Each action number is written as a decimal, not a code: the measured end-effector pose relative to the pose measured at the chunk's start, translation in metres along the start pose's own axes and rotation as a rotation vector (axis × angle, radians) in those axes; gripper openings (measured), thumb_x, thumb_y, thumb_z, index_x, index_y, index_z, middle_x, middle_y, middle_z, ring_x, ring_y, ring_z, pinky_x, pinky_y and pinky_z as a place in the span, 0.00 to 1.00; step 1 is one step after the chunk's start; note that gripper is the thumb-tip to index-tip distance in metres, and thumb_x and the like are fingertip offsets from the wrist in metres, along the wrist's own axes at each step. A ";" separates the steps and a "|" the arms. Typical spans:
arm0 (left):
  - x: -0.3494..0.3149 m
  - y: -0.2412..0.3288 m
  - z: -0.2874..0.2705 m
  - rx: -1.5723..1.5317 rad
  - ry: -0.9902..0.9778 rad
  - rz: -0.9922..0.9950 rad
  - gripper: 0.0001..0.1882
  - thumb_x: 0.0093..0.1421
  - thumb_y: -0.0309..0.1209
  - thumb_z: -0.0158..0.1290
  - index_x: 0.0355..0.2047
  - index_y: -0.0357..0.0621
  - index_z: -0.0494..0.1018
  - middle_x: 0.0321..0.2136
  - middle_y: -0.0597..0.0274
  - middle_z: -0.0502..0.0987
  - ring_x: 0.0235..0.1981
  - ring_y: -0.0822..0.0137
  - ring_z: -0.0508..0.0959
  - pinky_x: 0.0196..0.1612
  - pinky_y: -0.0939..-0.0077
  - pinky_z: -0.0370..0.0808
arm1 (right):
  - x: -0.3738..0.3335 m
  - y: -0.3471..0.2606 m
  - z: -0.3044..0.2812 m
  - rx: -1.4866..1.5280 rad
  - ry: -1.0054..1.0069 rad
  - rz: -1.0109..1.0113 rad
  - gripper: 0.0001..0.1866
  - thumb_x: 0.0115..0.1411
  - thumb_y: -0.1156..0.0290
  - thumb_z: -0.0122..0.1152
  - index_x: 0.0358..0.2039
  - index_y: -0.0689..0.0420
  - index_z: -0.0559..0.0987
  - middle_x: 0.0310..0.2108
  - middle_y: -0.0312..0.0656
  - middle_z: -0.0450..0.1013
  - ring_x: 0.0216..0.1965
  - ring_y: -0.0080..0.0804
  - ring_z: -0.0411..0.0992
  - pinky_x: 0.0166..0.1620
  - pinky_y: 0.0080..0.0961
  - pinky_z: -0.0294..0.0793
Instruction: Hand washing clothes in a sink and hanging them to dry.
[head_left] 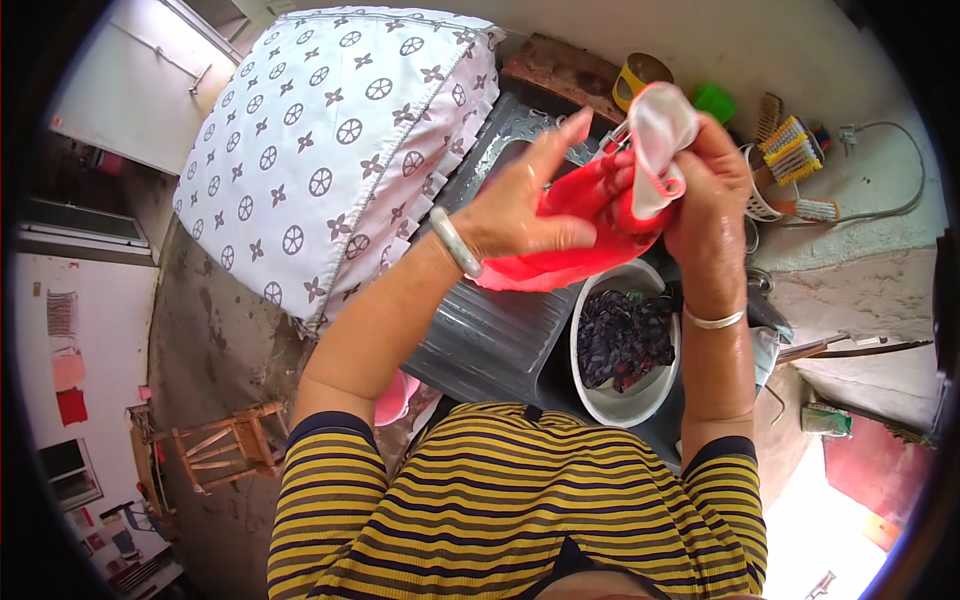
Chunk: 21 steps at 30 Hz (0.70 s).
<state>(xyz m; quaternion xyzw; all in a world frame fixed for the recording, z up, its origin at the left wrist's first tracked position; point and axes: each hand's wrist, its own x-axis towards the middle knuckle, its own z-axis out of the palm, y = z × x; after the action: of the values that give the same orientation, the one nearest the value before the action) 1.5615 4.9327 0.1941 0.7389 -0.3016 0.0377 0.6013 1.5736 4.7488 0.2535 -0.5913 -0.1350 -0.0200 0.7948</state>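
My right hand (712, 185) is closed around a bunched red and white cloth (590, 225), raised over the dark grey washboard sink (490, 325). The cloth's white end (662, 130) stands up above my fingers, and its red part droops toward the left. Beside the red part, my left hand (525, 205) is spread with the thumb and fingers apart, slightly blurred. Whether it touches the cloth I cannot tell. Below the cloth, a white tub (590, 385) holds a heap of dark, crumpled fabric (625, 340) with some red in it.
A large white cover with dark motifs (320, 130) drapes something at the left. Along the back wall are a yellow container (640, 75), a green item (714, 102), brushes (792, 150) and a cable with a plug (915, 190). A wooden stool (230, 447) stands lower left.
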 end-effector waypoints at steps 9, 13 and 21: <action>-0.029 -0.055 0.061 -0.465 0.087 -0.115 0.65 0.36 0.31 0.69 0.63 0.34 0.31 0.61 0.48 0.50 0.63 0.57 0.53 0.62 0.68 0.53 | 0.024 -0.078 0.015 0.260 -0.112 -0.400 0.18 0.56 0.67 0.51 0.44 0.68 0.70 0.34 0.50 0.69 0.36 0.37 0.71 0.45 0.35 0.72; -0.035 -0.057 0.083 -0.170 0.172 -0.009 0.46 0.43 0.29 0.65 0.59 0.35 0.50 0.47 0.54 0.68 0.48 0.58 0.71 0.52 0.69 0.68 | 0.016 -0.054 0.025 -0.796 0.163 -0.939 0.20 0.55 0.63 0.55 0.42 0.66 0.70 0.33 0.50 0.69 0.35 0.36 0.70 0.46 0.34 0.71; -0.037 -0.134 0.051 -0.426 0.526 -0.673 0.16 0.46 0.29 0.56 0.36 0.33 0.73 0.28 0.53 0.76 0.31 0.64 0.78 0.34 0.69 0.74 | -0.042 0.070 -0.057 0.124 0.093 -0.043 0.07 0.52 0.73 0.54 0.31 0.61 0.72 0.30 0.44 0.71 0.31 0.29 0.70 0.38 0.25 0.72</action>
<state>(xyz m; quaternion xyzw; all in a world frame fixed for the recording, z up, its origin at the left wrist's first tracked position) 1.5814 4.9142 0.0489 0.6214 0.1158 -0.0362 0.7741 1.5574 4.7106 0.1632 -0.5362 -0.1118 -0.0562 0.8348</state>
